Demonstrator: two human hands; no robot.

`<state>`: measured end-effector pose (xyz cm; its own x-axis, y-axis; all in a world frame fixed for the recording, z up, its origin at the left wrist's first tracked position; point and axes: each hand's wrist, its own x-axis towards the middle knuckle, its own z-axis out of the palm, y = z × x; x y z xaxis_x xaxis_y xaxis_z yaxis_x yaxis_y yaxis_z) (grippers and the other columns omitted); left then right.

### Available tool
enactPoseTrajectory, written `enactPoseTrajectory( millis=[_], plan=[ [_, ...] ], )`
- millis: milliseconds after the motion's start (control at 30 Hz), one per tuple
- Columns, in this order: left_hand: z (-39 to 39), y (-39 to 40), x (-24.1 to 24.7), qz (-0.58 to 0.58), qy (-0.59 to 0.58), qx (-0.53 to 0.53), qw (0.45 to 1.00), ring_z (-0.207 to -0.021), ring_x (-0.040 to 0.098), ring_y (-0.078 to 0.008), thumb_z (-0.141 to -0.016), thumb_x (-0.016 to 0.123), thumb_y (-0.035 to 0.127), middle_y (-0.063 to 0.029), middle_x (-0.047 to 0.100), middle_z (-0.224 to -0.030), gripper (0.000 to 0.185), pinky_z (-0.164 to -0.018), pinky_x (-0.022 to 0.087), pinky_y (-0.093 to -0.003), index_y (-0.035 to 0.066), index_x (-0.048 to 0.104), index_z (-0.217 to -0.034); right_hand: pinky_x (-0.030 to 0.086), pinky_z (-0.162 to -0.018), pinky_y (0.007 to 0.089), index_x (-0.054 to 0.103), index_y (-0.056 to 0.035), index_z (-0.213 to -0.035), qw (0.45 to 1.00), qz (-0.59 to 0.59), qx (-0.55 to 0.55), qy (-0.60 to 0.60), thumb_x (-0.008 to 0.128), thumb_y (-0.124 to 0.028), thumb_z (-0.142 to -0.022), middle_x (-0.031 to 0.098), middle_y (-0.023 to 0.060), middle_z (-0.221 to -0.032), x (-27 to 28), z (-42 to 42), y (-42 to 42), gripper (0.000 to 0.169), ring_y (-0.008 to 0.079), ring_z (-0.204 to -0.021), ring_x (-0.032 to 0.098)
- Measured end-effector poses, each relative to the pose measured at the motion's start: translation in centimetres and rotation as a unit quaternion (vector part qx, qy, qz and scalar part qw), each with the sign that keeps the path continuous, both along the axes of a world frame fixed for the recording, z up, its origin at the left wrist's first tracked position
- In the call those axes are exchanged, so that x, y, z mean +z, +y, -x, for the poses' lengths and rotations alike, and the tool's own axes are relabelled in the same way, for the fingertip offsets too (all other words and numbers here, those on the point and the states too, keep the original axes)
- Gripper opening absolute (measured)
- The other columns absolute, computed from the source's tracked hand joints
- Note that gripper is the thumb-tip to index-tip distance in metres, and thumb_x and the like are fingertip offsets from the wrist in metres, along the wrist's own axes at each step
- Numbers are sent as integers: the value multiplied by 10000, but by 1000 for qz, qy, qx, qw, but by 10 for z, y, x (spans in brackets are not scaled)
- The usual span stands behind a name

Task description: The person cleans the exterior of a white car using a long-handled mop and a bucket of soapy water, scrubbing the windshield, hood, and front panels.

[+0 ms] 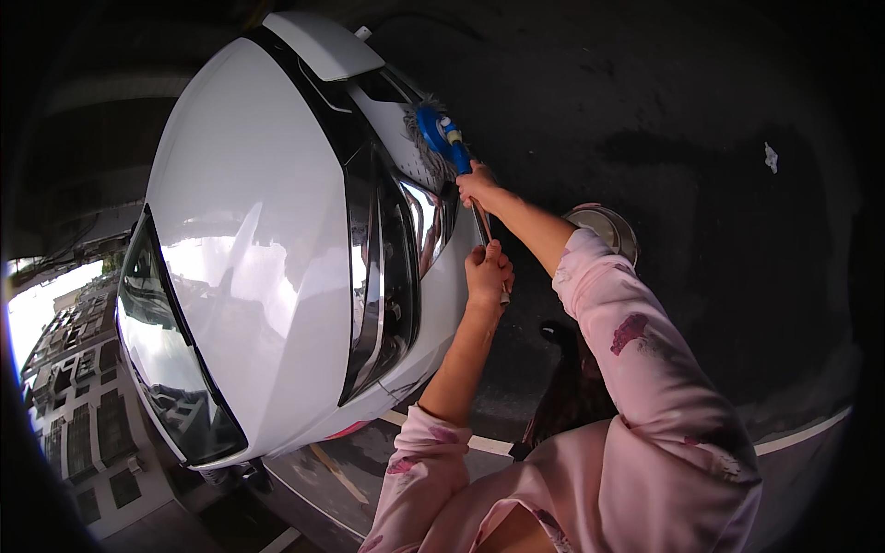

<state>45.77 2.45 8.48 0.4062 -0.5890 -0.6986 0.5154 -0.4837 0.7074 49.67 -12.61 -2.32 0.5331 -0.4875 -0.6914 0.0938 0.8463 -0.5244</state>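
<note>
A long-handled mop with a blue head and grey strands (434, 133) rests against the side of a white vehicle (256, 145). My right hand (477, 185) grips its handle just below the blue head. Farther down, my left hand (489, 274) is closed around the handle near its end. The strands lie on the white panel above a dark, glossy window (397, 276). Part of the strands is hidden behind the blue head.
A round metal bucket or basin (608, 229) stands on the dark ground, partly behind my right arm. A small pale scrap (771, 158) lies farther right. White painted lines (491, 444) cross the ground near me. Buildings (90, 422) appear at the lower left.
</note>
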Motion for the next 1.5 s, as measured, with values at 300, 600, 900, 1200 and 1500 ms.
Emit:
enactPoseTrajectory(
  millis=[300,600,900,1200,1500],
  plan=[
    [58,57,14,-33,33,-9,999,-365,296,-89,-930,449,213,19,320,-544,250,-307,240,-252,93,383,-720,338,-343,252,112,-152,-1378,999,-35,-31,-11,467,19,-788,385,3,-568,-1,63,74,709,91,-398,385],
    [49,44,25,-35,47,6,998,-375,258,-68,-925,466,220,41,282,-539,217,-320,223,-236,83,430,-760,352,-335,268,248,-130,-1249,999,-36,-34,13,492,23,-776,397,18,-559,-16,47,74,554,109,-386,406],
    [-33,-18,-49,-15,78,28,996,-405,338,-57,-887,511,179,27,401,-578,164,-336,264,-217,26,486,-833,415,-380,282,281,-179,-1150,993,-101,-25,-48,482,-107,-891,445,56,-635,-58,2,12,336,138,-471,469],
    [-61,-84,-105,42,110,42,992,-396,341,-54,-892,497,194,35,402,-565,173,-334,256,-223,43,472,-811,383,-362,313,292,-69,-1337,986,96,27,133,460,-15,-788,469,66,-594,-92,-35,-46,576,175,-430,445],
    [-79,-63,-147,22,131,20,991,-408,340,-51,-905,484,198,42,400,-585,167,-351,263,-211,41,463,-853,441,-395,347,445,4,-1172,964,141,17,227,445,33,-733,604,183,-714,-125,-44,-26,440,253,-496,589]
  ],
)
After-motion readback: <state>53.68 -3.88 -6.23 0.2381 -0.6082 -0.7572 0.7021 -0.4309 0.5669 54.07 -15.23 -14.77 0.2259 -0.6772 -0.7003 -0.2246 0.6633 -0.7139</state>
